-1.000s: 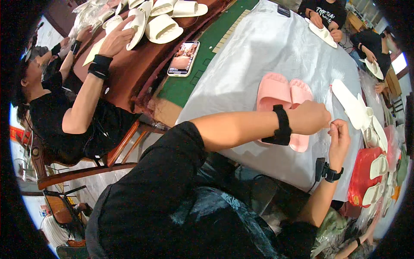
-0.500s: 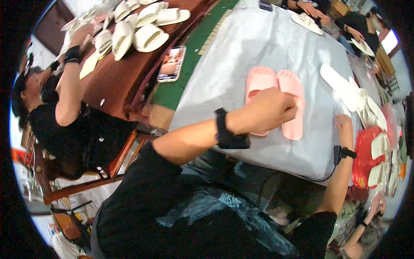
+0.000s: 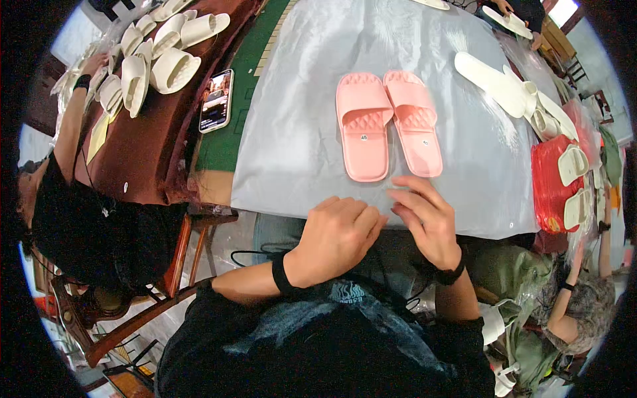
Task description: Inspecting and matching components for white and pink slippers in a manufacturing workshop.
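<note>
Two pink slippers [image 3: 388, 123] lie side by side, touching, on a big clear plastic sheet [image 3: 298, 132] that covers the surface. They sit near the middle of the sheet, with their heels toward the near edge. Each one has a small round sticker on it.

Just below the slippers, at the near edge of the surface, both hands rest on the plastic sheet. The left hand [image 3: 338, 232] is curled, with its fingers bent under and close together, knuckles up. The right hand [image 3: 428, 219] lies flatter, with its fingers [image 3: 415, 189] a little spread and pointing left; its top finger is just beside the heel of the right slipper. The two hands touch each other. It is hard to tell if they pinch the sheet. Each wrist has a black band.

Toward the right edge of the surface lie long white soles [image 3: 491, 83] and a red bag [image 3: 547, 179] with white slippers on it. Off the left edge of the sheet there is a green mat with a phone [image 3: 217, 101] lying on it. Past that, on a dark red cloth, is a pile of cream slippers [image 3: 159, 56]. A person in black [image 3: 86, 225] sits at the left side and reaches up toward that pile.
</note>
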`<move>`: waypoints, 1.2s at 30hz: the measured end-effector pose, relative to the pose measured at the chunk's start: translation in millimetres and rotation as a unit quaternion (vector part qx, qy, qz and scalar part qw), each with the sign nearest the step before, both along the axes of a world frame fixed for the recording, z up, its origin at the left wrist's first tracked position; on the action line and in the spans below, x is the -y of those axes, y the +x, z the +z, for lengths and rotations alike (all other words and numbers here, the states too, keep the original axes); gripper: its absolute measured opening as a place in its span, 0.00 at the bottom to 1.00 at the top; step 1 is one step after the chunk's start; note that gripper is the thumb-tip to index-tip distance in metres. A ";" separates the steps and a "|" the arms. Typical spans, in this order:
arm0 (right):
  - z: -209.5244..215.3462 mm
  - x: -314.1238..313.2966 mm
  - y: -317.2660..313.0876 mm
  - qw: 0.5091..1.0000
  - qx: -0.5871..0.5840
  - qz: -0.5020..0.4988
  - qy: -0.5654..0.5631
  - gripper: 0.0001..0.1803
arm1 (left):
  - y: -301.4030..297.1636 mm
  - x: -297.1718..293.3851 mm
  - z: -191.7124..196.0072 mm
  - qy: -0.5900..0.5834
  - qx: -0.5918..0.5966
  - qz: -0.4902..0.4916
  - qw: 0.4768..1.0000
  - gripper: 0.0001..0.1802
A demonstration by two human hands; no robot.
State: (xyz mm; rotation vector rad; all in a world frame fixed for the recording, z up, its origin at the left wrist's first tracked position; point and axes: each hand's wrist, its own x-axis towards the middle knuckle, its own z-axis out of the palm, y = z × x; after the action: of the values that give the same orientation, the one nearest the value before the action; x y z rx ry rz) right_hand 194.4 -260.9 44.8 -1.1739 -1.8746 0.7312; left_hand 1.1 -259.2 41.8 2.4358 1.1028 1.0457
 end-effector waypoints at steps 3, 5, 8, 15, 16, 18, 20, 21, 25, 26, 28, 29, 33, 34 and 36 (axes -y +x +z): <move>-7.4 2.5 -4.7 1.000 -0.004 0.008 0.004 0.14 | -5.1 5.1 -2.6 -0.003 -0.003 -0.003 1.000 0.13; -10.8 5.9 -6.2 1.000 -0.002 0.015 0.012 0.14 | -7.9 7.5 -4.1 -0.004 -0.005 -0.002 1.000 0.13; -14.8 6.4 -8.3 0.998 0.010 0.024 0.050 0.13 | -11.1 7.2 -6.4 -0.012 -0.009 0.005 1.000 0.13; -11.3 -0.1 2.3 0.989 0.080 0.009 0.120 0.11 | -16.9 5.4 -9.0 -0.034 -0.024 0.018 0.999 0.12; -11.1 -0.3 3.2 0.989 0.081 0.010 0.121 0.11 | -17.5 4.4 -9.8 -0.044 -0.029 0.020 0.998 0.11; -11.3 0.2 4.7 0.990 0.080 0.008 0.117 0.11 | -18.3 3.3 -11.3 -0.047 -0.032 0.020 0.998 0.11; -12.3 1.2 5.5 0.991 0.078 0.008 0.108 0.10 | -18.1 2.2 -13.5 -0.052 -0.035 0.021 0.998 0.11; -13.0 1.9 5.8 0.993 0.071 0.004 0.097 0.10 | -17.5 1.4 -14.7 -0.056 -0.030 0.019 0.998 0.11; -15.1 2.9 7.4 0.994 0.064 0.001 0.086 0.09 | -15.6 -7.3 -19.6 -0.056 -0.028 0.012 0.998 0.10; -15.3 2.2 8.1 0.994 0.065 -0.002 0.083 0.08 | -14.6 -10.8 -20.4 -0.054 -0.028 0.013 0.998 0.10; -15.1 0.4 9.8 0.995 0.065 -0.005 0.081 0.08 | -11.3 -17.9 -21.0 -0.056 -0.027 0.005 0.998 0.10; -14.7 -1.5 10.8 0.994 0.066 -0.013 0.082 0.08 | -9.6 -21.5 -20.6 -0.050 -0.024 0.007 0.998 0.10; -12.4 -6.6 14.7 0.994 0.063 -0.036 0.077 0.06 | -1.4 -32.1 -16.3 -0.030 -0.035 0.012 0.999 0.09; -12.2 -7.7 15.5 0.994 0.063 -0.035 0.078 0.06 | 0.5 -33.6 -15.3 -0.023 -0.040 0.006 0.999 0.09; -12.5 -9.1 17.7 0.996 0.042 -0.041 0.070 0.05 | 4.3 -35.7 -14.5 -0.022 -0.044 0.007 0.999 0.09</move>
State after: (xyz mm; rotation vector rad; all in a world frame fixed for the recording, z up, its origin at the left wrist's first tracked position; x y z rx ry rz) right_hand 212.1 -251.8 32.3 -1.1992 -1.9013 0.5053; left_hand 5.5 -223.5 27.3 2.4640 1.1597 0.9163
